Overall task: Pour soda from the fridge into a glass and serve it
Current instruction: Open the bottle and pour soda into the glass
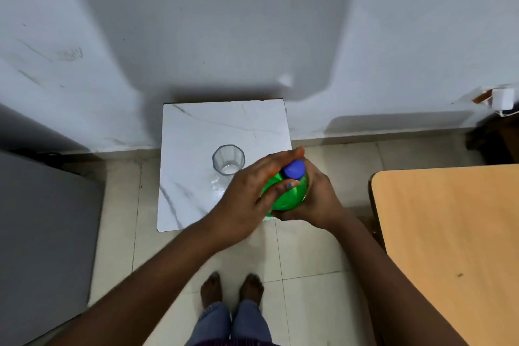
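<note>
While hands [280,199] clasp bottle [289,194], glass [228,159] beside

Both hands hide most of the green bottle [289,196]; the wooden table [449,247] runs off the frame's right edge.

Green bottle [289,196], blue cap [293,168], white grey-veined table [224,123]

White marble-patterned table [193,126] against the wall, empty clear glass [228,159] upright on it, tiled floor [309,247] beneath
</note>
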